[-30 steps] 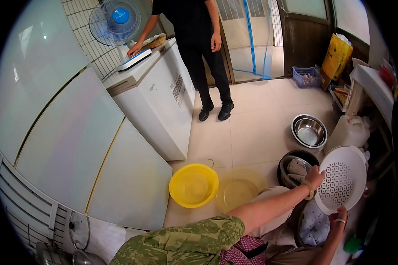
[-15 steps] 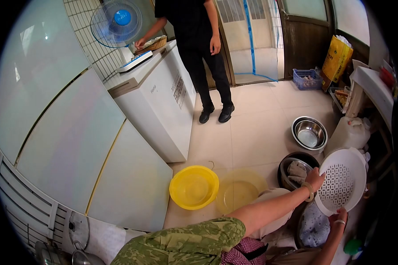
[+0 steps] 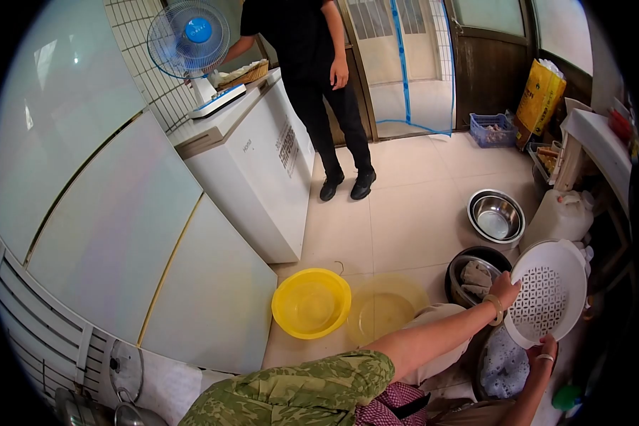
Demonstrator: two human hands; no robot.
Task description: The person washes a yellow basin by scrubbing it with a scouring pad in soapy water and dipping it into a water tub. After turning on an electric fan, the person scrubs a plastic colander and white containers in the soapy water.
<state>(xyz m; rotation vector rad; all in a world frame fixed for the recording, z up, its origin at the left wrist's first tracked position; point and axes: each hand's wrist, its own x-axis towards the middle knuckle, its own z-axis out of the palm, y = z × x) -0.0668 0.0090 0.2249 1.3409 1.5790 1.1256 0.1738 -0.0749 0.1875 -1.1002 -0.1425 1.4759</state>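
A white plastic colander (image 3: 574,302) with a patterned, perforated bottom is tilted up at the right, held at its rim by both hands. My left hand (image 3: 505,290), with a bangle on the wrist, grips the rim on the near left side. Lower on the same rim, my right hand (image 3: 545,347) is closed around the edge. Beneath the colander and between my arms is a tub of foamy water (image 3: 504,366), partly hidden. Just beyond my left hand, a metal basin with a greyish-brown cloth (image 3: 476,274) sits inside a dark tub.
On the floor are a yellow basin (image 3: 311,304), a translucent basin (image 3: 385,305) and nested steel bowls (image 3: 496,216). A jug (image 3: 562,216) stands by the right-hand table. A person in black (image 3: 291,42) stands beside the white freezer (image 3: 259,170) and the fan (image 3: 199,32).
The other person's hand has moved from the fan's base up behind the fan. The colander and both my hands have stayed almost in place.
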